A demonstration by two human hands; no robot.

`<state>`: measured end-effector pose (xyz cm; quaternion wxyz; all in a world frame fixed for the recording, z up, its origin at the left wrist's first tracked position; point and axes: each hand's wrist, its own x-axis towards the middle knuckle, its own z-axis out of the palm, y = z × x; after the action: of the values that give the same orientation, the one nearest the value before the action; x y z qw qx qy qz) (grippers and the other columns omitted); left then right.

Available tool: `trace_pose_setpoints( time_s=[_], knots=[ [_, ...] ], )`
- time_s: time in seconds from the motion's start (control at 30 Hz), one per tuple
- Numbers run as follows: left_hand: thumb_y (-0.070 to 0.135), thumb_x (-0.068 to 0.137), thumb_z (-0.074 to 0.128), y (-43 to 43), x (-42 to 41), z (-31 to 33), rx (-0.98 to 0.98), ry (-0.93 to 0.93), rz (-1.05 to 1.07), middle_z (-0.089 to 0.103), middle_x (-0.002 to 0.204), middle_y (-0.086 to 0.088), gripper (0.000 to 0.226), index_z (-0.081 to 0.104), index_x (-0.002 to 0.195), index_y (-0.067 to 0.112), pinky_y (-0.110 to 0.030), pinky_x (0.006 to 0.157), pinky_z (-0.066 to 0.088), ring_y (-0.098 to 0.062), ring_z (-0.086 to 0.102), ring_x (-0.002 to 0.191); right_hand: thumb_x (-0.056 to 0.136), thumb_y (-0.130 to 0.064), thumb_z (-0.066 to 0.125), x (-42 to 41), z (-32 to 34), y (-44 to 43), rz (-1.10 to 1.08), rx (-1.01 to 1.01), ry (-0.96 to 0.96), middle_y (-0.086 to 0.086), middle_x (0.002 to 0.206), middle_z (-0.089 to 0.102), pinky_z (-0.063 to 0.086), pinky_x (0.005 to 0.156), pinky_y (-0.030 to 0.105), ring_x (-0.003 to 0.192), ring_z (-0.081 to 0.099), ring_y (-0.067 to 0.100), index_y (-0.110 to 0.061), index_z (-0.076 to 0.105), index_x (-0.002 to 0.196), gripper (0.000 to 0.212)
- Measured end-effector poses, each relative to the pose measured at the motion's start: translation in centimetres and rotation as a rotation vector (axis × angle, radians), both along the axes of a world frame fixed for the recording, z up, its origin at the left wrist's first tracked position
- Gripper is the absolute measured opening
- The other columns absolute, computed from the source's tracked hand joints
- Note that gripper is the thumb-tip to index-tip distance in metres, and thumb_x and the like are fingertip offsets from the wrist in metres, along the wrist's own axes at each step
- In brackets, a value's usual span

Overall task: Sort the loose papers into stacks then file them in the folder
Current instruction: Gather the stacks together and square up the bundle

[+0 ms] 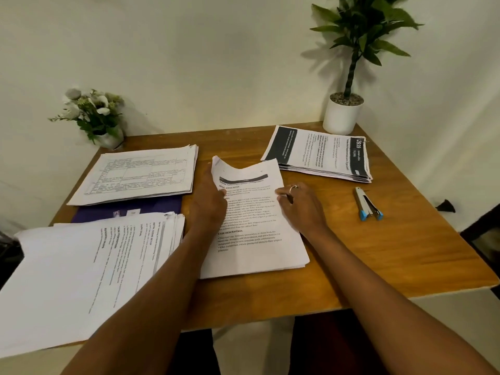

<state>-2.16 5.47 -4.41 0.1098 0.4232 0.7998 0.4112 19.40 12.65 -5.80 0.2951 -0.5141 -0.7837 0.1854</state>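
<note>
Wooden bench carries four piles of printed sheets. Both hands are on the centre stack, which lies just in front of the person, its top sheet curled up at the far edge. The left grip lies along the pile's left edge with fingers straight, reaching to the far left corner, thumb on the page. The right grip, a ring on one finger, rests at the right edge with bent fingers touching the top sheet; I cannot tell if it pinches the paper or only presses it. A purple folder lies at the left, mostly covered: the table-printed stack sits on its far part and the large near stack overlaps its near part. The dark-bannered stack sits at the far right, near a white plant pot. A white and blue stapler lies right of the hands, apart from the paper. A flower vase stands at the far left corner
</note>
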Motion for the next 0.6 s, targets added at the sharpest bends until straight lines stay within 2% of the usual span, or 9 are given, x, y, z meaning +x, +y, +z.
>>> trace_pose_setpoints(
  time_s=[0.1,0.2,0.27,0.3,0.33,0.4,0.47,0.53,0.6],
  knots=[
    [0.014,0.094,0.07,1.1,-0.4,-0.3,-0.001,-0.041,-0.012,0.052,0.145,0.008,0.083,0.022,0.152,0.049,-0.001,0.033,0.026,0.006,0.05,0.082,0.099,-0.026,0.067,-0.3,0.0,1.0,-0.006,0.018,-0.009,-0.001,0.123,0.065,0.035,0.069,0.006,0.096,0.052,0.004,-0.022,0.075,0.121,0.024],
    [0.014,0.094,0.069,2.2,-0.8,-0.4,0.014,-0.046,-0.028,0.052,0.147,0.008,0.081,0.023,0.152,0.047,0.0,0.04,0.032,-0.007,0.061,0.106,0.099,-0.025,0.067,-0.6,-0.1,1.5,-0.009,0.024,-0.024,0.0,0.123,0.065,0.035,0.067,0.006,0.096,0.053,0.005,-0.022,0.075,0.12,0.023],
    [0.014,0.094,0.07,2.5,-0.9,-0.6,0.024,-0.029,-0.028,0.05,0.149,0.007,0.083,0.022,0.153,0.047,-0.007,0.055,0.046,-0.017,0.061,0.121,0.099,-0.025,0.067,-0.6,-0.2,1.8,-0.015,0.026,-0.027,0.0,0.123,0.065,0.037,0.067,0.007,0.097,0.057,0.007,-0.022,0.075,0.12,0.023],
    [0.015,0.093,0.071,2.5,-0.7,-0.4,0.013,0.005,-0.027,0.047,0.152,0.005,0.085,0.02,0.154,0.044,-0.018,0.069,0.056,-0.022,0.057,0.129,0.098,-0.026,0.067,-0.7,-0.3,1.8,-0.017,0.028,-0.023,0.0,0.122,0.065,0.038,0.067,0.007,0.096,0.057,0.007,-0.022,0.075,0.119,0.022],
    [0.015,0.093,0.071,2.5,-0.6,-0.2,-0.023,0.111,-0.016,0.042,0.156,0.001,0.087,0.017,0.157,0.039,-0.033,0.087,0.058,-0.026,0.051,0.136,0.097,-0.026,0.069,-0.7,-0.3,1.9,-0.021,0.027,-0.001,0.0,0.121,0.064,0.039,0.068,0.008,0.095,0.056,0.006,-0.022,0.076,0.118,0.022],
    [0.016,0.091,0.071,2.6,-0.2,0.2,-0.159,0.468,0.012,0.034,0.159,-0.009,0.091,0.011,0.159,0.029,-0.054,0.109,0.041,-0.036,0.039,0.141,0.094,-0.027,0.073,-0.8,0.0,1.8,-0.052,0.039,0.115,-0.001,0.12,0.06,0.048,0.072,0.012,0.097,0.054,0.006,-0.021,0.076,0.114,0.021],
    [0.013,0.087,0.071,2.6,1.0,1.2,-0.159,0.678,-0.042,0.034,0.159,-0.012,0.087,0.021,0.156,0.027,-0.059,0.114,0.031,-0.039,0.035,0.143,0.091,-0.027,0.076,-0.2,0.5,2.4,-0.108,0.164,0.204,0.001,0.121,0.057,0.055,0.082,0.024,0.109,0.052,0.009,-0.02,0.074,0.11,0.02],
    [0.014,0.088,0.072,2.5,3.6,1.9,-0.059,0.625,-0.168,0.046,0.153,-0.008,0.063,0.048,0.145,0.028,-0.06,0.115,0.03,-0.035,0.042,0.14,0.089,-0.032,0.075,1.0,1.1,4.0,-0.162,0.293,0.08,0.003,0.129,0.056,0.051,0.095,0.037,0.119,0.046,0.016,-0.02,0.072,0.115,0.029],
    [0.031,0.094,0.069,2.3,6.5,1.6,-0.041,0.441,-0.278,0.048,0.152,-0.002,0.047,0.056,0.139,0.031,-0.057,0.115,0.031,-0.03,0.043,0.14,0.086,-0.043,0.075,2.2,1.7,6.7,-0.173,0.235,-0.136,0.004,0.145,0.049,0.035,0.111,0.048,0.134,0.038,0.023,-0.023,0.066,0.13,0.049]
  ],
)
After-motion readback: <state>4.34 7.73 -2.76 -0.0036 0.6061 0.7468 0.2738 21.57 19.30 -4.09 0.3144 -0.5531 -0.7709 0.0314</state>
